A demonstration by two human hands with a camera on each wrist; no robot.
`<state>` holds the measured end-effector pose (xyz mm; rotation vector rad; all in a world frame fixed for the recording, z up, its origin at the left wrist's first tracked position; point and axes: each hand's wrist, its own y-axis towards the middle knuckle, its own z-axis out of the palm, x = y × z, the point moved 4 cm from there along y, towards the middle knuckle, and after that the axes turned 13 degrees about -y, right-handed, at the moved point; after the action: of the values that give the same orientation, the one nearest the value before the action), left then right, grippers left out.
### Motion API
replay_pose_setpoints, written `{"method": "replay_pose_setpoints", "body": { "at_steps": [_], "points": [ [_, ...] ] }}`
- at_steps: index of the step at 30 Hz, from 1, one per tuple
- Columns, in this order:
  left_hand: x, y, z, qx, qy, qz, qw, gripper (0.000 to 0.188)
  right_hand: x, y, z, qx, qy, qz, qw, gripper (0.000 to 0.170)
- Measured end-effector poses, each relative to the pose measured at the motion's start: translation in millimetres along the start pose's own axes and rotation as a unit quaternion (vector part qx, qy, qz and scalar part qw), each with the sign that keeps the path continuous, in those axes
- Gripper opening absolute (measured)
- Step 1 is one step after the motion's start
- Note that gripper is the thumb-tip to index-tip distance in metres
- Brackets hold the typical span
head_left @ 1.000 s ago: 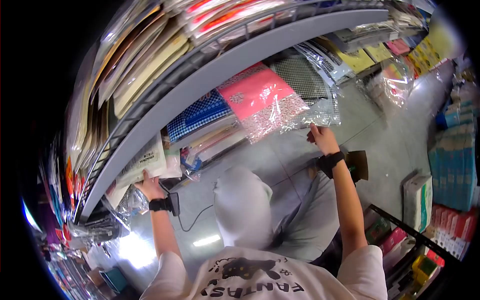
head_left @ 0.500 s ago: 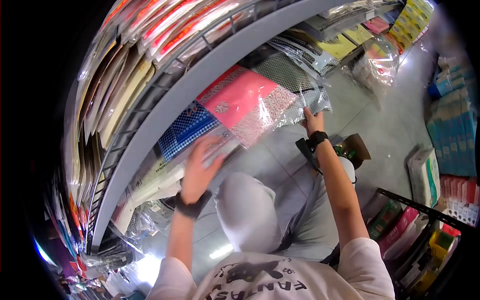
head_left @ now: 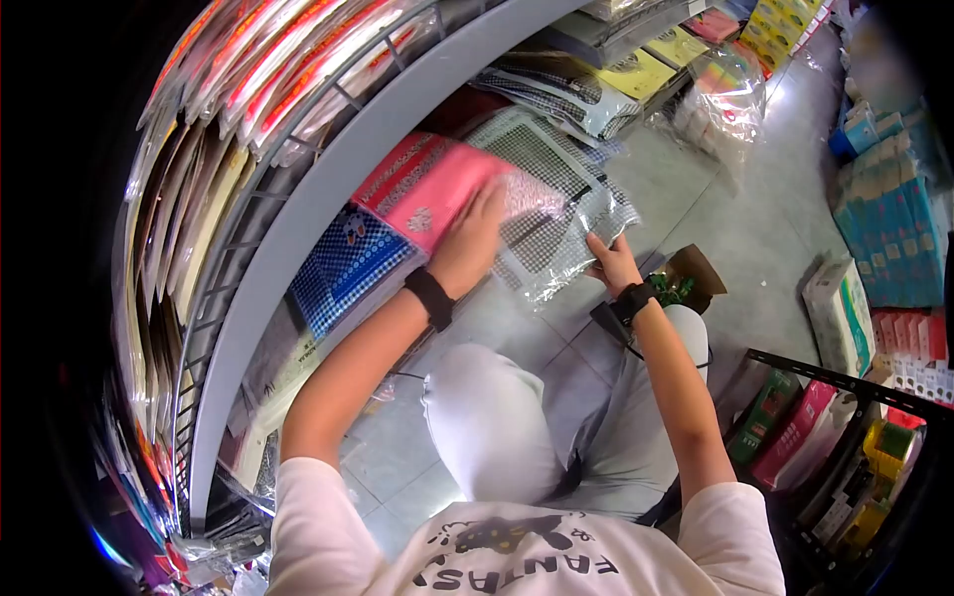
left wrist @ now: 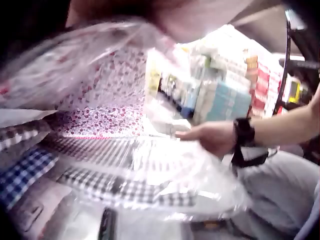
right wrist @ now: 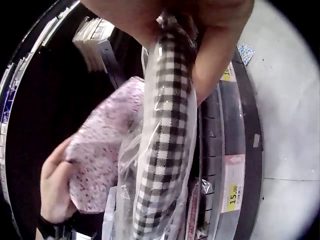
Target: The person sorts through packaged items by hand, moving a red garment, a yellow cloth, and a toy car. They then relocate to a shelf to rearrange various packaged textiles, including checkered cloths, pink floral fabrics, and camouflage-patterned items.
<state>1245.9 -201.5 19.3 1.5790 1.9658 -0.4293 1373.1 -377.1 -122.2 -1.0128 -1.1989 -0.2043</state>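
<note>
My left hand (head_left: 472,243) grips the edge of a pink, flower-patterned cloth in a clear bag (head_left: 422,204). In the right wrist view the fingers of that hand curl at the bag's speckled edge. With my right hand (head_left: 616,263) I pinch the near edge of a black-and-white checked cloth in a clear bag (head_left: 547,238), which lies partly under the pink one. Seen from the left wrist, the pink bag is lifted and bent above the checked bag (left wrist: 130,190). A blue checked bagged cloth (head_left: 353,263) lies left of the pink one.
A grey shelf edge (head_left: 298,209) with a wire rail curves over the bagged cloths. Upright packets (head_left: 199,219) fill the upper shelf. On the floor are an open cardboard box (head_left: 701,278) and a clear bag (head_left: 720,109). A black rack (head_left: 835,377) stands at the right.
My left hand has moved right from the pale package at the left to the pink bag, which is now lifted at its edge. My right hand has drawn the checked bag slightly nearer.
</note>
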Motion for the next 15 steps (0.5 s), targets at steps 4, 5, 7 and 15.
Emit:
{"method": "replay_pose_setpoints", "body": {
  "at_steps": [4,5,7,15],
  "points": [
    [-39,3,-9,-0.107,-0.095,0.118,0.983,0.05,5,-6,6,0.037,0.038,-0.002,0.999,0.042],
    [-45,4,-4,-0.106,-0.093,0.143,0.98,0.05,5,-6,7,0.053,0.073,-0.01,0.996,0.046],
    [-21,0,42,0.013,0.046,0.131,0.99,0.052,7,-5,9,0.086,0.141,-0.03,0.986,0.055],
    [14,-22,85,0.15,0.051,0.101,0.982,0.046,-8,-9,20,0.213,0.247,-0.07,0.943,0.077]
  ]
}}
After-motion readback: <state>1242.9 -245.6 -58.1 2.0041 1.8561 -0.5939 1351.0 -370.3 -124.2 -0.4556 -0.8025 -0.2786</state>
